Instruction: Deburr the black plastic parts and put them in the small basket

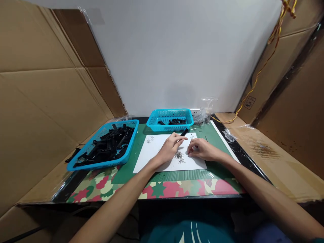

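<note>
My left hand (171, 147) is over the white sheet of paper (141, 162), its fingers closed on a slim black plastic part (185, 132). One end of that part sticks out beyond the fingers towards the back; the rest is hidden by the hand. My right hand (201, 150) rests low over the paper's right side with thumb and fingertips pinched together. Whatever is between them is too small to make out. Between the two hands lies a loose pile of tiny metal pieces (180, 156), perhaps screws or pins.
On the left stands a blue basket (135, 135) heaped with black plastic parts (111, 141). A second blue basket (152, 125) at the back holds smaller black parts. Clear plastic bags (202, 116) lie beside it. Cardboard walls (296, 87) flank the green mat (126, 173).
</note>
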A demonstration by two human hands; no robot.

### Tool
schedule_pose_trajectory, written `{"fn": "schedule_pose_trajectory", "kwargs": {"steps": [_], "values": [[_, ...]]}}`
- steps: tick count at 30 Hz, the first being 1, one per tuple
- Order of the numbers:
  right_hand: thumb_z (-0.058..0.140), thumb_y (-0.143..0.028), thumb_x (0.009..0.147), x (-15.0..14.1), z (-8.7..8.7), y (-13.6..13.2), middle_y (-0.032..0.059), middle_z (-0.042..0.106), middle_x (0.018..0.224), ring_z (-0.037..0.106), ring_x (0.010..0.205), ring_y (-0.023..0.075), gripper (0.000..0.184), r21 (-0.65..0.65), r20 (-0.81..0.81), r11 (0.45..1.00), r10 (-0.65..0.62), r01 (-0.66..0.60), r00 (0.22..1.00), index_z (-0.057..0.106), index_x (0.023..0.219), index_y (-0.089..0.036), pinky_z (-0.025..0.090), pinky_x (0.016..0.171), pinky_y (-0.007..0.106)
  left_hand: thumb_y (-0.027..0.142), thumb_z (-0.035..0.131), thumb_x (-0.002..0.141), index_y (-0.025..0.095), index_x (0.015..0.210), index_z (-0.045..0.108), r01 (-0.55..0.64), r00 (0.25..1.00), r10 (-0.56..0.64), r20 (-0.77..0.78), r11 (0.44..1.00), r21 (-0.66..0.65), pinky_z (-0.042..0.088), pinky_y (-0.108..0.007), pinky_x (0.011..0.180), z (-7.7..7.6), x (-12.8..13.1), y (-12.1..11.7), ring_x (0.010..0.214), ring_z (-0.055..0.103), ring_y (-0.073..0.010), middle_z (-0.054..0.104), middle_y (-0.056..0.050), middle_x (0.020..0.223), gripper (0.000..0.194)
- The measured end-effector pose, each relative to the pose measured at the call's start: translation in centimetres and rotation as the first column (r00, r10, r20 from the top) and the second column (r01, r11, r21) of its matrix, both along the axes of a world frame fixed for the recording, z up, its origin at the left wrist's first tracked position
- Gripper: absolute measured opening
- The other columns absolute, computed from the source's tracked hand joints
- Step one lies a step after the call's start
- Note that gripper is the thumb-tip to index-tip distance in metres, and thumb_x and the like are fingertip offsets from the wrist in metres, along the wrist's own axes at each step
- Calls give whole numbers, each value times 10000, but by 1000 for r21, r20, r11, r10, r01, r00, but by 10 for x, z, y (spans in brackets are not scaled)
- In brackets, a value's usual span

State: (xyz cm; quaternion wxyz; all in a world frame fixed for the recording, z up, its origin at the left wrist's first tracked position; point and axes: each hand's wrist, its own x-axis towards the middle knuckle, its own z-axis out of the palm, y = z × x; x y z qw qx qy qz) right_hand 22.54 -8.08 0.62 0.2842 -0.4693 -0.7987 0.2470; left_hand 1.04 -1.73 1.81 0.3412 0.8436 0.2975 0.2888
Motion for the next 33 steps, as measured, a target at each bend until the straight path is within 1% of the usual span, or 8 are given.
{"fn": "schedule_pose_trajectory", "kwargs": {"steps": [3,7,12,18,22,27,30,33], "values": [[733,-152,909,3,-4,1,53,712,941,622,966,227,109,34,38,999,1,-2,999,809,876,-222,449,876,327,369,464,1073,226,1102,761,31,999,-31,-26,999,21,492,-411,1084,1,0,-1,1102,630,-225,617,-81,1129,331],[638,-177,991,3,-9,0,80,681,987,590,1017,250,141,73,97,995,62,-70,993,757,920,-204,460,931,368,377,436,1082,216,1062,730,67,996,-65,-62,997,31,479,-418,1080,2,0,-3,1105,622,-235,622,-84,1128,336],[569,-190,1022,1,-11,-3,81,650,995,561,990,244,125,61,105,994,88,-94,991,674,954,-193,465,875,357,366,504,1048,199,1109,733,50,995,-46,-84,998,45,519,-380,974,0,-1,-2,1021,622,-222,614,-82,1120,289],[576,-273,1030,5,-5,-7,36,630,921,555,840,193,105,-23,6,997,75,-75,997,643,993,-201,452,772,312,342,497,1052,217,1122,750,24,997,-20,-68,998,62,533,-347,920,-6,-2,3,951,626,-191,610,-74,1137,290],[642,-256,993,3,-4,-7,60,646,978,580,905,215,81,-18,31,995,99,-99,995,699,972,-202,471,826,335,334,511,1049,214,1123,754,22,998,-18,-67,998,63,532,-342,904,-6,-2,2,917,618,-180,607,-72,1137,281],[588,-247,1024,1,-7,-6,102,650,1062,583,1051,266,147,18,59,993,114,-115,992,711,956,-205,482,945,405,309,528,1038,202,1107,760,23,998,-19,-66,998,57,523,-333,885,-5,-1,1,888,609,-167,606,-68,1122,265],[564,-247,1032,2,-8,-6,105,642,1053,581,1056,271,157,23,64,992,119,-121,991,696,959,-204,486,951,415,309,537,1028,202,1089,771,32,997,-28,-69,998,56,530,-333,855,-5,-1,1,893,616,-175,614,-72,1105,264],[551,-242,1033,3,-7,-6,100,634,1056,582,1033,258,150,8,52,993,118,-119,992,677,965,-199,488,928,398,324,545,1021,204,1068,782,43,997,-39,-72,998,55,540,-335,843,-4,-1,1,910,626,-186,620,-78,1088,270]]}}
